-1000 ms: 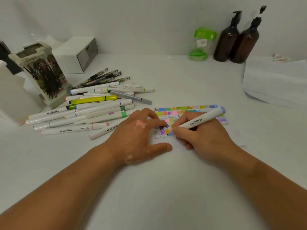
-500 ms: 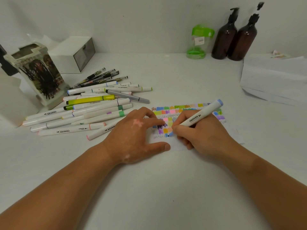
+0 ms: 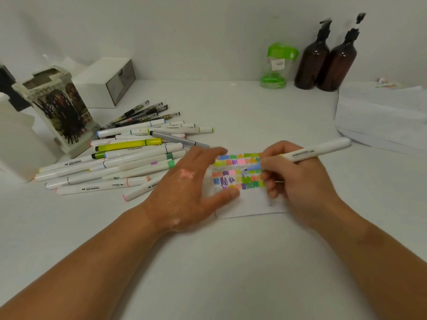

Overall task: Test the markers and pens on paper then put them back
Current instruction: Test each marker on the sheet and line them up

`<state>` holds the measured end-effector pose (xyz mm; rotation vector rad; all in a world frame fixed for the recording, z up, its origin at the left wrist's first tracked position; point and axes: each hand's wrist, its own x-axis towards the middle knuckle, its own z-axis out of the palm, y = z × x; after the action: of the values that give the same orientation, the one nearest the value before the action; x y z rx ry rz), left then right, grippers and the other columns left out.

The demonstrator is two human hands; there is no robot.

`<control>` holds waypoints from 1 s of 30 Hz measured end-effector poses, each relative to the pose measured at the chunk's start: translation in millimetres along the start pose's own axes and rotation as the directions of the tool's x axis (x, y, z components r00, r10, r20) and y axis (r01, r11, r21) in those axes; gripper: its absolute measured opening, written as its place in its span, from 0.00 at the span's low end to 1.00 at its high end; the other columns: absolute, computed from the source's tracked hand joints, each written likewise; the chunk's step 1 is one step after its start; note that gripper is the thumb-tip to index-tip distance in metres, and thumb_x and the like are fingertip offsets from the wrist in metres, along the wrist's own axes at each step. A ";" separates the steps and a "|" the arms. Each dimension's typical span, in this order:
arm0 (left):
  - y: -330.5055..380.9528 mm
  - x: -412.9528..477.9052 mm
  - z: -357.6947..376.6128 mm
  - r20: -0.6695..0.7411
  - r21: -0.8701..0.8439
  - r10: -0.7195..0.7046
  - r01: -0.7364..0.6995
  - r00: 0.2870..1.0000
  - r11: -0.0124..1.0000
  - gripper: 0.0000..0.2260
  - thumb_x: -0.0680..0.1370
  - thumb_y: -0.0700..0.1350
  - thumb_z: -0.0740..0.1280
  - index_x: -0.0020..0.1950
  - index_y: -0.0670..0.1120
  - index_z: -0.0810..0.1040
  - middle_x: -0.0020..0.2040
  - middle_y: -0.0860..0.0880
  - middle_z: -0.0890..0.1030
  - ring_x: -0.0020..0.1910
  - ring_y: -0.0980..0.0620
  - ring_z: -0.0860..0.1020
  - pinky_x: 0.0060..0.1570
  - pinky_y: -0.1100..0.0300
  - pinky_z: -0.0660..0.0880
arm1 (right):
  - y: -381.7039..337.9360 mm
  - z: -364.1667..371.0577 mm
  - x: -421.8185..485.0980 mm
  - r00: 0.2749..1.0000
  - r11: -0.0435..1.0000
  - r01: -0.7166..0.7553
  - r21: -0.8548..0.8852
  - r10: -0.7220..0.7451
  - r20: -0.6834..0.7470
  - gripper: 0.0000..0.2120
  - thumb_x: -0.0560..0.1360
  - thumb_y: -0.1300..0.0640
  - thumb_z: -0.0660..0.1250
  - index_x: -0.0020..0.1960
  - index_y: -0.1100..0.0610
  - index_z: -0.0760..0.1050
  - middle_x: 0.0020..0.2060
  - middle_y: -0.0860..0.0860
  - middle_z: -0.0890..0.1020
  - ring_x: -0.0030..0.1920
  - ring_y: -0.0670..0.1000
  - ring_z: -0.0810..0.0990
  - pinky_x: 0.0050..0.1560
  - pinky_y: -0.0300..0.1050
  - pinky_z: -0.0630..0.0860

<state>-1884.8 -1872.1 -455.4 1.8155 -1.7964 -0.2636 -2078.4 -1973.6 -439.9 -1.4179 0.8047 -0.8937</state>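
Observation:
A small sheet of paper (image 3: 245, 204) lies on the white table, covered in coloured swatches. My left hand (image 3: 189, 188) rests flat on its left edge, fingers spread. My right hand (image 3: 293, 179) grips a white marker (image 3: 318, 150) with a blue tip, which touches the swatches near the paper's middle. The marker's far end points right and away from me. A heap of white markers (image 3: 129, 160), a yellow-green highlighter (image 3: 129, 145) and several dark pens (image 3: 143, 114) lies to the left.
A decorated pen holder (image 3: 57, 109) and a white box (image 3: 104, 82) stand at the back left. Two brown pump bottles (image 3: 325, 63) and a green-lidded jar (image 3: 277, 65) are against the wall. Stacked white paper (image 3: 381, 116) sits at the right.
My right hand has lifted the marker tip from the lower swatches to the middle of the paper and laid the marker flatter, pointing right. My left hand has stayed on the paper.

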 end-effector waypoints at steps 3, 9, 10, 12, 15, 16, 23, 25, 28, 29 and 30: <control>4.4 0.6 -7.7 -0.125 -0.331 -0.063 0.019 0.990 0.943 0.18 0.73 0.47 0.60 0.62 0.57 0.65 0.53 0.59 0.75 0.43 0.55 0.74 0.44 0.59 0.72 | -4.4 -8.2 4.7 1.000 0.980 -0.026 0.199 0.026 0.002 0.06 0.69 0.58 0.71 0.34 0.53 0.78 0.27 0.54 0.77 0.24 0.49 0.72 0.22 0.39 0.68; 9.4 0.4 -6.7 -0.146 -0.498 -0.102 0.016 0.984 0.867 0.10 0.84 0.39 0.55 0.60 0.54 0.63 0.58 0.58 0.82 0.46 0.56 0.81 0.47 0.61 0.75 | -1.6 -9.3 3.7 0.993 0.944 -0.080 0.319 0.049 0.103 0.03 0.69 0.60 0.69 0.40 0.58 0.82 0.29 0.57 0.77 0.28 0.50 0.74 0.25 0.40 0.71; 9.7 0.4 -6.6 -0.134 -0.536 -0.110 0.022 0.985 0.844 0.12 0.84 0.38 0.57 0.61 0.53 0.63 0.60 0.58 0.82 0.49 0.54 0.82 0.50 0.59 0.77 | -2.0 -9.5 3.7 0.993 0.936 -0.088 0.341 0.053 0.110 0.05 0.69 0.60 0.68 0.41 0.58 0.82 0.30 0.57 0.78 0.28 0.51 0.75 0.25 0.40 0.72; 9.7 -0.2 -6.4 -0.092 -0.634 -0.134 0.046 0.987 0.772 0.15 0.82 0.37 0.63 0.62 0.52 0.64 0.61 0.56 0.82 0.52 0.50 0.84 0.54 0.53 0.79 | -3.5 -9.6 3.0 0.993 0.935 -0.073 0.348 0.035 0.115 0.05 0.69 0.61 0.66 0.39 0.57 0.81 0.30 0.58 0.79 0.27 0.52 0.75 0.25 0.41 0.72; 10.5 -0.6 -6.7 -0.006 -0.757 -0.170 0.106 0.985 0.645 0.18 0.75 0.41 0.72 0.60 0.48 0.67 0.56 0.52 0.85 0.53 0.49 0.85 0.56 0.54 0.81 | -4.9 -10.0 1.7 0.992 0.949 -0.004 0.315 -0.036 0.122 0.05 0.71 0.61 0.67 0.38 0.56 0.80 0.29 0.57 0.80 0.26 0.51 0.75 0.25 0.40 0.72; 10.9 -0.6 -6.7 0.021 -0.777 -0.176 0.127 0.984 0.616 0.19 0.73 0.43 0.73 0.58 0.47 0.67 0.54 0.51 0.86 0.52 0.49 0.85 0.54 0.55 0.81 | -5.2 -10.0 1.2 0.990 0.951 0.013 0.308 -0.055 0.128 0.05 0.71 0.62 0.67 0.38 0.56 0.81 0.29 0.57 0.80 0.26 0.51 0.76 0.25 0.41 0.73; 11.0 0.5 -3.1 0.053 -0.754 -0.163 0.147 0.985 0.640 0.11 0.72 0.47 0.72 0.51 0.44 0.77 0.46 0.46 0.87 0.46 0.46 0.86 0.45 0.56 0.83 | -2.3 -9.2 0.3 0.981 0.969 0.047 0.241 -0.091 0.172 0.05 0.71 0.62 0.68 0.41 0.56 0.82 0.31 0.57 0.81 0.28 0.51 0.77 0.27 0.41 0.74; 10.7 0.0 -3.6 0.046 -0.740 -0.151 0.135 0.987 0.659 0.10 0.72 0.46 0.72 0.51 0.45 0.79 0.44 0.46 0.87 0.44 0.47 0.86 0.44 0.59 0.83 | -1.6 -9.3 0.2 0.980 0.976 0.055 0.212 -0.093 0.174 0.05 0.71 0.62 0.69 0.41 0.55 0.82 0.32 0.58 0.81 0.28 0.52 0.77 0.27 0.41 0.74; 11.7 -0.9 -5.0 0.025 -0.660 -0.115 0.103 0.993 0.744 0.11 0.73 0.47 0.72 0.54 0.47 0.82 0.43 0.50 0.87 0.42 0.52 0.86 0.43 0.64 0.81 | -0.8 -8.3 -1.7 0.974 0.986 0.067 0.149 -0.098 0.206 0.04 0.72 0.61 0.70 0.42 0.55 0.83 0.32 0.58 0.82 0.29 0.53 0.78 0.28 0.42 0.75; 12.2 -1.3 -4.9 0.013 -0.622 -0.099 0.086 0.995 0.778 0.11 0.73 0.48 0.71 0.55 0.48 0.83 0.42 0.51 0.87 0.41 0.53 0.86 0.43 0.65 0.81 | -1.0 -7.8 -2.8 0.970 0.990 0.078 0.116 -0.102 0.222 0.03 0.72 0.61 0.71 0.43 0.55 0.83 0.32 0.57 0.82 0.30 0.53 0.78 0.29 0.42 0.75; 12.7 -1.8 -5.0 0.000 -0.589 -0.086 0.069 0.996 0.805 0.11 0.74 0.48 0.71 0.55 0.49 0.83 0.41 0.52 0.87 0.40 0.55 0.85 0.42 0.67 0.80 | -1.3 -7.0 -4.0 0.966 0.992 0.094 0.080 -0.110 0.235 0.03 0.72 0.61 0.72 0.44 0.55 0.83 0.32 0.56 0.83 0.30 0.52 0.79 0.30 0.41 0.76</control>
<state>-1893.2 -1868.4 -445.2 1.4259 -1.4024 -0.7396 -2086.5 -1973.2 -438.9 -1.4841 0.5189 -0.8011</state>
